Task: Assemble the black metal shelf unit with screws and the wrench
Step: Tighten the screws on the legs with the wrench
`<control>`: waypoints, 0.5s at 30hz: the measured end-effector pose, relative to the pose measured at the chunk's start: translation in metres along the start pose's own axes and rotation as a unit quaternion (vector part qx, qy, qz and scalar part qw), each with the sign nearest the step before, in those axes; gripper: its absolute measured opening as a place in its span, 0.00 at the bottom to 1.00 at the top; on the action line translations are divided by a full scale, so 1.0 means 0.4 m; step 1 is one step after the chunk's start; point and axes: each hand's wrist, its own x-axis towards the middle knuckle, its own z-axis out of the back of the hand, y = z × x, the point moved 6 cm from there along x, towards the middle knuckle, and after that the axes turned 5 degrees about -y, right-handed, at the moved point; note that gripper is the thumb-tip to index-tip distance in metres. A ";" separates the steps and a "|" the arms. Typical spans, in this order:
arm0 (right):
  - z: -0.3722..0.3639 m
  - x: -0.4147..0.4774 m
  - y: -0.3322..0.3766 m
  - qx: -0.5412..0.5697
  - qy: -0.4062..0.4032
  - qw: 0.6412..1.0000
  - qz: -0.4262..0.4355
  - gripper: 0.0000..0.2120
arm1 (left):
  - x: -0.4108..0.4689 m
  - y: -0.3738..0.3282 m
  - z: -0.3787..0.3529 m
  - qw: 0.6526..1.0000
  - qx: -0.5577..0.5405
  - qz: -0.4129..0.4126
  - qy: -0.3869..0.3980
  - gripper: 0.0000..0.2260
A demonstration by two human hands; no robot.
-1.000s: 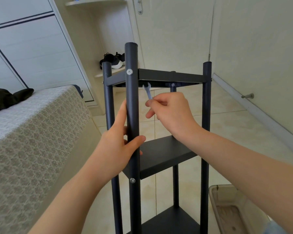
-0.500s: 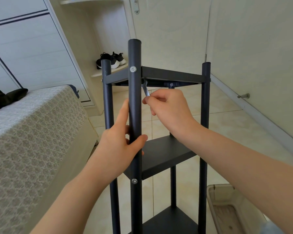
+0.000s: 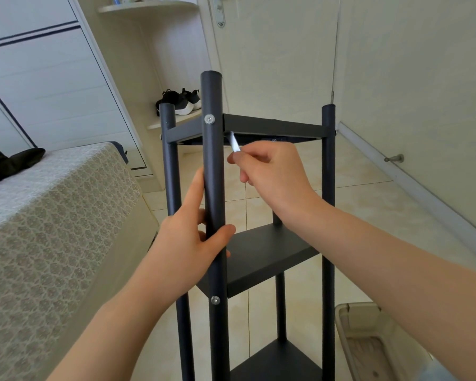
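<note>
Centre of the frame: black metal shelf unit (image 3: 272,127) stands upright on the tiled floor. Left hand (image 3: 187,240) wraps the front post (image 3: 213,166), steadying it. Right hand (image 3: 270,169) pinches the small wrench (image 3: 234,143), tip up under the top shelf corner, just behind the post's upper screw (image 3: 209,119). Step looks like tightening that top joint. Next: seat the wrench on the nut, hidden here, and turn.

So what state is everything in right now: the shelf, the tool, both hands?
Left hand: grips the front post.
Right hand: pinches the wrench.
Wrench: tip under the top shelf.
Shelf unit: standing upright, three shelves fitted.
Front post screws: both seated.
</note>
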 end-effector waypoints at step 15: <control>-0.058 0.020 0.007 0.040 0.040 0.998 0.019 0.08 | 0.010 0.010 0.010 1.000 0.006 -0.008 -0.011 0.41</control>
